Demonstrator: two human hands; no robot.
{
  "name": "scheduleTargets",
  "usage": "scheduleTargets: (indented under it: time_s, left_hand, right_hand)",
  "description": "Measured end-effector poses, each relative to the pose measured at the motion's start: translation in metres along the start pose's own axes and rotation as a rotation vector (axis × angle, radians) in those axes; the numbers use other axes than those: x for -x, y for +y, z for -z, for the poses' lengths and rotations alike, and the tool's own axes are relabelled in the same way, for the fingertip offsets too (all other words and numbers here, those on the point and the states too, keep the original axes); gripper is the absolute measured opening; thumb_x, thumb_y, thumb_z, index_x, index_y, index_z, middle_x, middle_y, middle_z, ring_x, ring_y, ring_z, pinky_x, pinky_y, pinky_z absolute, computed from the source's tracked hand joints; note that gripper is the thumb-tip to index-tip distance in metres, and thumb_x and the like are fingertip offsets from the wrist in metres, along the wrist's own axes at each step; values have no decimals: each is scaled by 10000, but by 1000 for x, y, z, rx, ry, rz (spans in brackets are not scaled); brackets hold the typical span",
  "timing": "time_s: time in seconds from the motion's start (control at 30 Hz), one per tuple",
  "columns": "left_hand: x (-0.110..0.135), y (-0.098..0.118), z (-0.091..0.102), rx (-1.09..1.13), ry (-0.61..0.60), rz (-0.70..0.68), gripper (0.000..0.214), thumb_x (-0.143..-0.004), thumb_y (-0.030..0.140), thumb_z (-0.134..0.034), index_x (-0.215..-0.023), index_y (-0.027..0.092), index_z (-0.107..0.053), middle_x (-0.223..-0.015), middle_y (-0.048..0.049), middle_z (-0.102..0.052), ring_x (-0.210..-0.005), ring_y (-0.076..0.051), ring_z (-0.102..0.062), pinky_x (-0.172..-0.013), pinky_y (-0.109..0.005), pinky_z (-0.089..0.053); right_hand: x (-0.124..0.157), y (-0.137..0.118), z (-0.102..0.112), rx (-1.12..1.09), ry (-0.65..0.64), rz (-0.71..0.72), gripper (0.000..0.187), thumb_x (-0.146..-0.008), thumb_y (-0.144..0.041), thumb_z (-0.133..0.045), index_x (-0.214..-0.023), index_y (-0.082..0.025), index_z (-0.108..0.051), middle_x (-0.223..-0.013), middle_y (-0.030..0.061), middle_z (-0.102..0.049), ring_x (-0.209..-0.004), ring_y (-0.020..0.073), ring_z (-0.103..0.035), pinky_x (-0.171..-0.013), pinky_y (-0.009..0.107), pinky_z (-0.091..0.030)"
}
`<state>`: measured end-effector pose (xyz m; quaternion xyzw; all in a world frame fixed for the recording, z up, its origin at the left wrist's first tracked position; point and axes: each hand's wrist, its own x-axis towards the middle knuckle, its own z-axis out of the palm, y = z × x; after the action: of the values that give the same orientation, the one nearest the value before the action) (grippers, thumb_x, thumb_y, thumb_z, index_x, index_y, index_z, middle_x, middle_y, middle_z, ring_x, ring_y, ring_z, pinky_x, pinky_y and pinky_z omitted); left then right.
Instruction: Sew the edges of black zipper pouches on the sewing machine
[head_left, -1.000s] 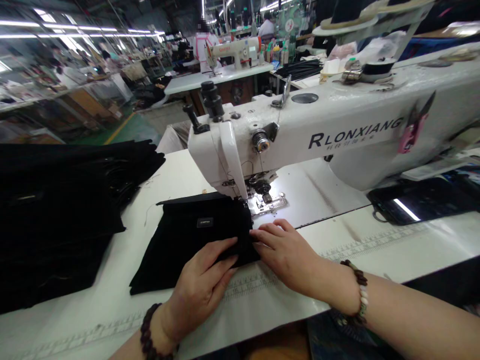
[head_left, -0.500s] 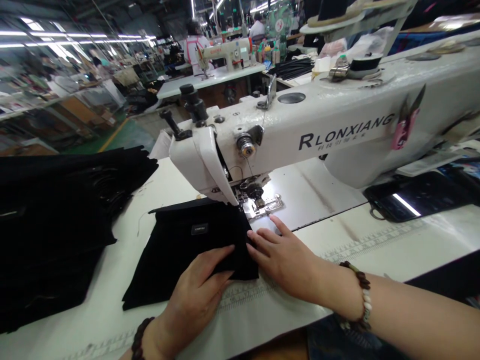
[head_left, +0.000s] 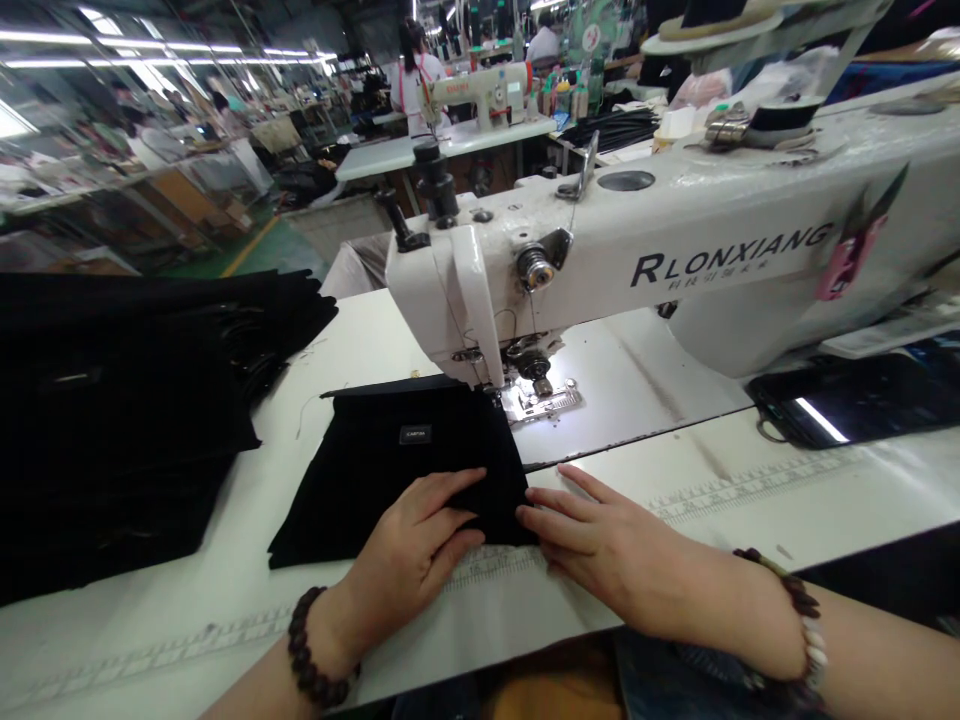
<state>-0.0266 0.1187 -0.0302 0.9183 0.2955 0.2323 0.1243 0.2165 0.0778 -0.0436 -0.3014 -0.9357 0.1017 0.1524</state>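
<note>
1. Your black cloth (head_left: 364,475) lies flat on the table (head_left: 420,655), its far right corner at the head of the near sewing machine (head_left: 592,255), apparently so its right edge lines up with the needle area; whether the foot presses on it is hard to tell.
2. Your left hand (head_left: 412,535) rests on the cloth's near part, fingers spread and not closed round anything, probably to keep it flat.
3. Your right hand (head_left: 615,545) has its fingers extended, unclenched, with fingertips at the cloth's right edge, seemingly to steady that side.
4. The label (head_left: 415,435) faces up, so you can read which side is on top.
5. The stack of black pieces (head_left: 120,430) sits to the left, likely to stay within reach yet out of your way.
6. Count: two hands, two bead bracelets, one cloth between your hands, one label on it, one stack whose layers you can't count, one pair of pink-handled snips (head_left: 855,250) on the machine, one dark flat device (head_left: 855,400) at right, and one farther sewing machine (head_left: 480,95) beyond yours.
</note>
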Motion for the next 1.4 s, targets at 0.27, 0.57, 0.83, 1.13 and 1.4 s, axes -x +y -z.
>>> scheduleTargets:
  time_s: [0.27,0.57,0.83,1.13,1.4]
  left_hand:
    - [-9,4,7,-98,27,-149,257,-869,43,-375,-951,133,-601,-1151,-112,-573,-1023,-210,-543,-842,-382,-503]
    - [-4,10,-4,-309,-112,-185,430,-865,26,-301,-1229,200,-449,-1119,-97,-563,-897,-195,-578,-772,-376,-520]
    - [-11,18,-16,-252,-45,-191,300,-855,46,-375,-1100,90,-543,-1121,-135,-575,-1032,-240,-542,-871,-430,-489]
    - [-7,11,-19,-97,-53,-243,297,-868,32,-335,-1091,38,-530,-1077,-140,-602,-1062,-214,-541,-914,-367,-492]
    - [-8,12,-24,-100,-77,-249,292,-870,47,-340,-1084,45,-539,-1099,-139,-588,-1090,-228,-515,-927,-371,-479]
  right_hand:
    - [-2,-1,-4,7,78,-11,224,-897,-188,-432,-1003,-102,-610,-1207,91,-545,-1131,232,-456,-1026,412,-324]
    - [1,-7,13,-9,33,38,203,-890,-131,-405,-885,-120,-607,-1056,118,-617,-1098,234,-497,-971,414,-371]
    - [5,-7,9,-92,19,-48,192,-900,-238,-456,-1041,-161,-559,-967,53,-621,-1037,201,-489,-946,416,-328]
    - [6,-7,11,-130,36,-66,199,-888,-233,-468,-1050,-166,-563,-1073,58,-584,-1003,198,-475,-962,413,-298]
    - [5,-8,19,-135,-26,-105,196,-878,-245,-469,-1010,-155,-582,-834,56,-515,-841,189,-455,-837,386,-370]
